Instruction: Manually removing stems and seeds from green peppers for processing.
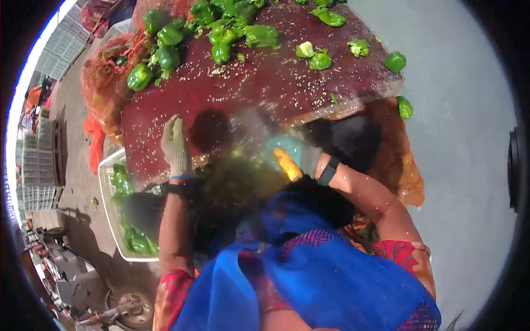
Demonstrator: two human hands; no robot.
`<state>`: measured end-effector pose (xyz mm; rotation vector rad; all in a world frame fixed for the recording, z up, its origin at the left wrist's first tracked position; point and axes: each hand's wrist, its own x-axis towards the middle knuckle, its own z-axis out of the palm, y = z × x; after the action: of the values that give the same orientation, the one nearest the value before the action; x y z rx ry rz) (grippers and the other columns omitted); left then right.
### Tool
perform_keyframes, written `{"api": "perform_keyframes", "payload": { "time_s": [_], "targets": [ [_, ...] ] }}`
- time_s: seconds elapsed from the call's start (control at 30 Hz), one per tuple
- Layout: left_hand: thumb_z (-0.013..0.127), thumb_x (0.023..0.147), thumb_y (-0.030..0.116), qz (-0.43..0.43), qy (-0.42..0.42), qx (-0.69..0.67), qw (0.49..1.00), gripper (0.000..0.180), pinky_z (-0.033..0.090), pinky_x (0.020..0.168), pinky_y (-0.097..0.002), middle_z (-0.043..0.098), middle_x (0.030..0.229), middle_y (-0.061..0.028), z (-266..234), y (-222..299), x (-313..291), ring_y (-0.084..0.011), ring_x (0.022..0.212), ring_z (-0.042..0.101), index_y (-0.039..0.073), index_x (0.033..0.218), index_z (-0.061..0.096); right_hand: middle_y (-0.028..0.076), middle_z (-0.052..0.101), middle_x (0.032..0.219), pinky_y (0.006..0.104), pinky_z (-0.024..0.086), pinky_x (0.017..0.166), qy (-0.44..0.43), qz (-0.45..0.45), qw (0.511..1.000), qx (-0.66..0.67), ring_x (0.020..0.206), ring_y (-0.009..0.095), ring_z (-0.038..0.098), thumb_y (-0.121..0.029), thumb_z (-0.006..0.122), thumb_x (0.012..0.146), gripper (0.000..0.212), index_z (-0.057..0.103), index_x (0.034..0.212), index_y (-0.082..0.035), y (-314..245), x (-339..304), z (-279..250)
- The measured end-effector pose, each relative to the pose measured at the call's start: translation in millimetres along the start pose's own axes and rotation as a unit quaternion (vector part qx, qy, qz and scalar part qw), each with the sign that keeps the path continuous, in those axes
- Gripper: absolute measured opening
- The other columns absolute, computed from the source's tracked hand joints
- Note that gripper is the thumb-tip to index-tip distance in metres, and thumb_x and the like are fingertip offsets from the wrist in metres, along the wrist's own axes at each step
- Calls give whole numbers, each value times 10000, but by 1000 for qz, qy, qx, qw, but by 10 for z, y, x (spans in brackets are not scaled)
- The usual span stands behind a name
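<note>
In the gloved right hand (297,150), curled shut about it at the desk's (150,122) near edge, I see a yellow handle (287,165), its long axis slanting from upper left to lower right, butt toward the wearer's right side. The left hand (175,144) has its fingers bunched together over the desk's left part; I can't tell if they pinch anything. Beyond, a white crate (110,212) holds green peppers (137,240), and an orange mesh sack (98,80) bulges beside the desk, dark green within.
</note>
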<state>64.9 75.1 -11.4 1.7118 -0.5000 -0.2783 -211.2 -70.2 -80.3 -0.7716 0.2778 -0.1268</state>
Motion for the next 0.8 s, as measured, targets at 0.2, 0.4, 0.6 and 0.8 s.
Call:
{"api": "perform_keyframes", "payload": {
  "time_s": [0.2,0.4,0.6,0.8],
  "targets": [
    [590,923,245,282,-214,352,867,411,323,1099,-465,557,1326,-192,186,-409,-448,-376,1314,442,73,1295,564,67,646,813,277,501,578,85,-107,973,-187,668,152,608,-275,504,979,259,636,947,-54,-570,-150,288],
    [630,908,266,178,-340,337,860,250,501,879,-441,617,1147,-133,807,249,-344,-365,1018,612,87,1082,648,40,646,805,263,510,596,248,-261,931,-55,659,132,592,-280,609,923,200,636,920,-82,-1640,-175,-236],
    [617,805,137,442,-256,304,804,409,485,915,-442,544,1234,-176,2474,389,305,-366,1147,531,79,1206,561,35,653,811,263,511,598,260,-285,776,-500,664,124,591,-283,597,933,218,648,951,-71,-2611,-554,-1657],
    [616,840,171,462,-246,382,762,519,525,870,-475,529,1265,-145,3537,303,722,-356,1109,568,121,1327,441,61,659,797,269,504,567,197,-166,888,-380,667,138,607,-281,575,947,217,635,963,-73,-2661,-366,-2738]
  ]
}}
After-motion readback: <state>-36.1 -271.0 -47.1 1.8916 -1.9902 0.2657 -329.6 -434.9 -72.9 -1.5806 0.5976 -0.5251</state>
